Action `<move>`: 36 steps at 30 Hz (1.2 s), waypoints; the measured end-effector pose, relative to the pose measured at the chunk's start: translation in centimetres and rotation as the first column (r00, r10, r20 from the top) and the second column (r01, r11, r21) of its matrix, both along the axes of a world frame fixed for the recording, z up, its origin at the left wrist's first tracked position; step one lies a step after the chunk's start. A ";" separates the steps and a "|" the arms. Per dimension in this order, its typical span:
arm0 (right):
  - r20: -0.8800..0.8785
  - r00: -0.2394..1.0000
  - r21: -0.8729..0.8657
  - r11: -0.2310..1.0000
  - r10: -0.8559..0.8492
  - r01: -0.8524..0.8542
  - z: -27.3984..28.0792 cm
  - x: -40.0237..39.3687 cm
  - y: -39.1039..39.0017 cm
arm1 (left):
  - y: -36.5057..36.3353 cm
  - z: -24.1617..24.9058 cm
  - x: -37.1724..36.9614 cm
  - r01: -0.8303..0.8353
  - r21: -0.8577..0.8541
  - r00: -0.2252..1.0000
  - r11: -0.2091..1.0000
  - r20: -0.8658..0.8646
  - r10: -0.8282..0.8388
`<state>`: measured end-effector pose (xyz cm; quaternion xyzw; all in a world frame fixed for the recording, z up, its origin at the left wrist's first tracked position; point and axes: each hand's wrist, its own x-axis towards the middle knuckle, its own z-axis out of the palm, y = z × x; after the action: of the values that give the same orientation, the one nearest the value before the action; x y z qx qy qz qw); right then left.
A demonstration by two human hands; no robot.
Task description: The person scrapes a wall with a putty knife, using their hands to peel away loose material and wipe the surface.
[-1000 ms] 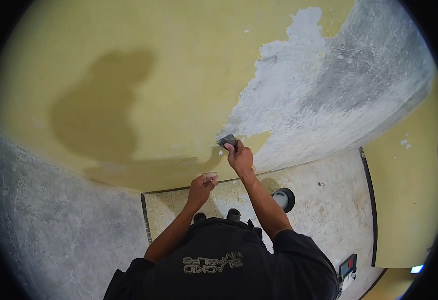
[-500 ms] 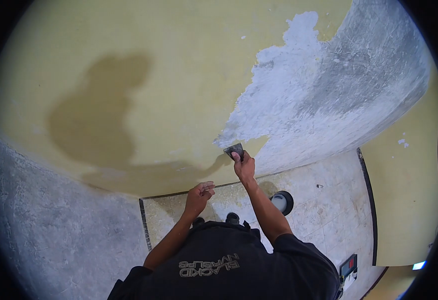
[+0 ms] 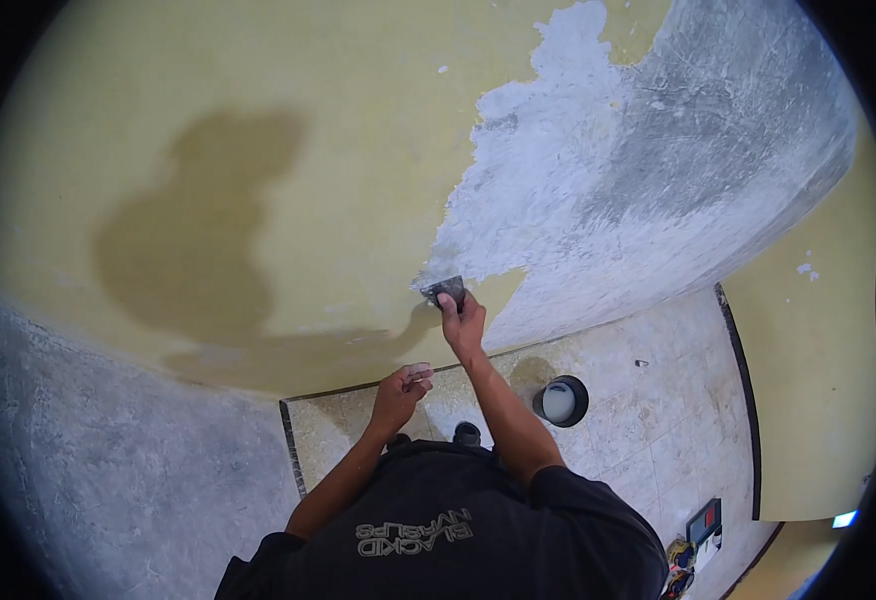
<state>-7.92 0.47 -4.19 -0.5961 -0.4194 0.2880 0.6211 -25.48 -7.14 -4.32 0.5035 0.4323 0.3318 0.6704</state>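
Observation:
My right hand (image 3: 465, 322) grips a dark, flat scraper (image 3: 444, 291), thumb laid across its face. The blade is against the wall (image 3: 358, 200), at the lower left tip of a bare whitish patch (image 3: 548, 170) where the yellow paint is gone. Lower and to the left, my left hand (image 3: 398, 397) hangs in front of the wall's base. Its dusty, whitened fingers are loosely bent and apart, with nothing visible in them.
A dark bucket (image 3: 562, 401) with pale contents stands on the tiled floor (image 3: 618, 440) right of my right forearm. Farther right lies a dark and red object (image 3: 703, 522). A grey wall (image 3: 148, 470) rises at left. My shoe (image 3: 467, 433) shows below.
My right hand and the scraper have moved left and slightly up along the patch's edge. The view has shifted a little. My left hand stays nearly still.

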 end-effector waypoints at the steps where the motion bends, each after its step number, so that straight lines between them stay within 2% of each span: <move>1: 0.162 0.987 0.063 0.998 -0.015 0.004 0.8 0.0 0.2 | -0.2 0.1 -0.2 -0.005 -0.001 1.000 1.000 0.001 0.005; 4: 0.081 0.997 -0.016 1.000 -0.005 0.006 1.3 -0.5 -0.6 | 0.6 0.4 -0.4 -0.030 0.023 1.000 0.999 -0.005 0.030; 5: -0.009 1.000 0.000 1.000 0.004 -0.004 -0.4 -0.7 -0.3 | 0.3 0.3 -0.5 -0.051 0.025 0.999 0.998 -0.016 0.052; 8: 0.063 0.998 -0.038 0.999 -0.026 0.028 -1.5 -1.3 -0.3 | 0.6 1.2 -0.9 -0.071 0.053 0.997 0.996 -0.027 0.072; 12: 0.133 0.989 0.002 0.998 -0.058 0.058 1.8 -2.7 -0.7 | 0.8 1.4 -1.3 -0.097 0.072 0.995 0.993 -0.015 0.098; 15: 0.027 0.998 0.014 0.999 -0.048 0.048 2.2 -3.2 -0.5 | 1.0 1.6 -1.1 -0.127 0.063 0.992 0.990 0.004 0.127; 17: -0.179 0.984 -0.075 0.997 0.022 -0.036 2.4 -3.3 -0.6 | 0.9 1.3 -1.1 -0.120 0.039 0.992 0.992 0.042 0.118; 20: -0.226 0.974 -0.004 1.000 0.010 -0.012 3.4 -4.2 -0.3 | 1.0 0.1 -1.2 -0.133 0.071 0.991 0.989 0.042 0.130; 21: -0.225 0.974 -0.016 1.000 0.013 -0.017 3.0 -4.2 -0.3 | 0.7 0.4 -1.2 -0.138 0.059 0.990 0.989 0.042 0.135; 23: -0.127 0.990 0.079 0.994 -0.066 0.076 1.9 -4.2 0.0 | 0.5 1.3 -1.5 -0.104 0.053 0.995 0.993 0.018 0.103; 24: -0.125 0.990 0.085 0.993 -0.069 0.080 1.8 -4.1 -0.3 | 0.2 1.0 -1.6 -0.100 0.059 0.995 0.993 0.022 0.099; 26: -0.244 0.969 0.071 0.997 0.034 -0.017 2.0 -3.9 0.0 | 0.7 0.6 -1.5 -0.080 0.079 0.997 0.994 -0.001 0.080; 30: -0.276 0.958 0.087 0.995 0.071 -0.048 4.4 -4.3 0.1 | 0.3 1.2 -1.7 -0.090 0.092 0.996 0.992 -0.016 0.092; 31: -0.279 0.958 0.099 0.994 0.068 -0.042 3.8 -4.3 0.0 | 0.5 1.1 -1.7 -0.079 0.090 0.997 0.993 -0.004 0.079; 33: -0.260 0.966 -0.012 1.000 -0.015 0.012 2.6 -4.1 -0.7 | 0.7 0.9 -1.6 -0.070 0.102 0.997 0.992 0.018 0.069; 36: -0.181 0.983 0.039 0.999 -0.008 0.015 2.7 -4.0 0.1 | 0.9 0.7 -1.7 -0.113 0.050 0.993 0.992 0.024 0.112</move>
<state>-11.92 0.55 -1.47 -0.5573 -0.3635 0.3287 0.6702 -27.16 -6.27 -3.63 0.4917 0.4445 0.3853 0.6420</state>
